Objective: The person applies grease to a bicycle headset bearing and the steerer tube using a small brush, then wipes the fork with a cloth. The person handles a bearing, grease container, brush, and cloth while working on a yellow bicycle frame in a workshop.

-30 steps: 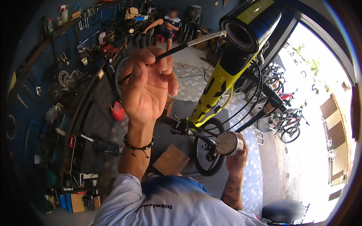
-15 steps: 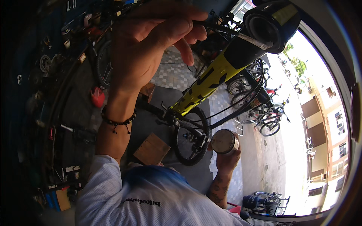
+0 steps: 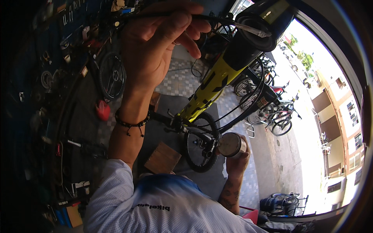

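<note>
Pinched between the fingers of my raised left hand (image 3: 165, 42) is a thin brush (image 3: 251, 30) with a dark handle and a pale, coated tip. That tip lies across the round open end of the head tube (image 3: 248, 37) on a yellow and black bike frame (image 3: 211, 85). Whether it touches the inner wall, I cannot tell. Lower down, my right hand (image 3: 237, 165) is wrapped round an open round jar (image 3: 229, 145). Pale, creamy stuff shows inside the jar, whose mouth is turned up toward me.
Below the frame are a bike wheel (image 3: 201, 141) and a wooden block (image 3: 162, 158) on a dark mat (image 3: 149, 138). Tools crowd the dark bench at left, near a loose wheel (image 3: 112, 75) and a red object (image 3: 102, 110). Several parked bikes (image 3: 268, 105) stand outside at right.
The brush tip has shifted from the lower rim of the tube's opening to across its right part. My right hand still holds the jar. The whole view has tilted slightly.
</note>
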{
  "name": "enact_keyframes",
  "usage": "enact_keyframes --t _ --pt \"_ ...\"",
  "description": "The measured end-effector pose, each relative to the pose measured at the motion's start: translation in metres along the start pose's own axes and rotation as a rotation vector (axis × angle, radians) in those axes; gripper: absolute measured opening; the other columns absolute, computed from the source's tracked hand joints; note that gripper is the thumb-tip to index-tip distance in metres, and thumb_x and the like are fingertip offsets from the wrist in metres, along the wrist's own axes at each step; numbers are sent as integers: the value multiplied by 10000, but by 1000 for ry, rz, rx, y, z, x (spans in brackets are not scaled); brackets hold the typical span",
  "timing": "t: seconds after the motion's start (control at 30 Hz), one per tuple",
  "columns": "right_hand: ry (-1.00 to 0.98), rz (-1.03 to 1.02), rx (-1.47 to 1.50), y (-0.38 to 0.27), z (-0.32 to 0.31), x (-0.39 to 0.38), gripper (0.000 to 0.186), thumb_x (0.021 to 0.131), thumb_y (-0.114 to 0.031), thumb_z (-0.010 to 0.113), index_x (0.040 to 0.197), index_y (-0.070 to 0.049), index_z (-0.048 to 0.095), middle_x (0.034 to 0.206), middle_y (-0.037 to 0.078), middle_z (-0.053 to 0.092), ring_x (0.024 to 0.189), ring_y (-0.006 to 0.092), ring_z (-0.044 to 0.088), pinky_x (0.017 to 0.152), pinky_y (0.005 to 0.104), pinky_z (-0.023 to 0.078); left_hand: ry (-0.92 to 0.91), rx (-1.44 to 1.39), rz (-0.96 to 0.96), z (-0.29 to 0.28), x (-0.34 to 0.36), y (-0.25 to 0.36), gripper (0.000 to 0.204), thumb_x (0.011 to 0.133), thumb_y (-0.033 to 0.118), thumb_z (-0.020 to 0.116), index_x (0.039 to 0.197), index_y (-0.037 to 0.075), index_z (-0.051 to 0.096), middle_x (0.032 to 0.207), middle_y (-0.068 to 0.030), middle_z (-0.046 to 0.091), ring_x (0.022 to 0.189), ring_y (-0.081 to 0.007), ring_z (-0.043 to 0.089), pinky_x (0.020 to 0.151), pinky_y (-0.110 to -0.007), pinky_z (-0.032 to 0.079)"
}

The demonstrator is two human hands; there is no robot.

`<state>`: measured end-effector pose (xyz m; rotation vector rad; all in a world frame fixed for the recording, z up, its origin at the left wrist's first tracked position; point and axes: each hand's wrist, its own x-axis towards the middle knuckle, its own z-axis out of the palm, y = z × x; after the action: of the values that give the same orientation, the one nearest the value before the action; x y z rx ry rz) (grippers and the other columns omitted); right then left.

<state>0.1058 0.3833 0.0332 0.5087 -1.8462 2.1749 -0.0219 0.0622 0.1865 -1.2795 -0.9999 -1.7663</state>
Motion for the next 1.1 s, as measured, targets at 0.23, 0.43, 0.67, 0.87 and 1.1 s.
enact_keyframes --t 0.23,0.43,0.67,0.87,1.1 --pt "19 -4 2 -2 2 0 1018 882 -735 658 1355 152 495 1251 191 630 1165 242 638 1016 362 499 66 -18 31 4 -1 -4 326 1076 160 543 1283 -74 634 1011 -152 736 805 -186 666 568 -318 576" --pt "12 9 9 -3 2 -2 1020 869 -740 672 1346 146 504 1245 188 631 1165 237 638 1007 359 506 120 -52 37 8 -7 -4 327 1073 168 551 1285 -65 638 1034 -155 755 805 -176 664 576 -321 585" --pt "-6 24 14 -3 -1 -3 1007 882 -734 659 1349 145 504 1246 183 635 1163 238 643 1011 359 507 128 -30 12 13 -11 -5 321 1070 173 560 1279 -53 650 1040 -161 763 794 -171 646 579 -317 584" --pt "-26 42 23 -1 -4 -2 1001 888 -725 661 1360 143 497 1252 181 637 1164 242 647 1009 358 512 219 -28 14 17 -13 -9 327 1056 188 589 1285 -36 654 1062 -164 765 804 -158 638 591 -313 592" --pt "-9 38 65 -1 -3 0 1011 865 -713 703 1366 141 493 1264 183 632 1172 245 646 1004 363 521 309 -147 61 40 -26 -10 291 1021 88 615 1256 -82 641 1067 -256 747 819 -233 756 626 -343 650"
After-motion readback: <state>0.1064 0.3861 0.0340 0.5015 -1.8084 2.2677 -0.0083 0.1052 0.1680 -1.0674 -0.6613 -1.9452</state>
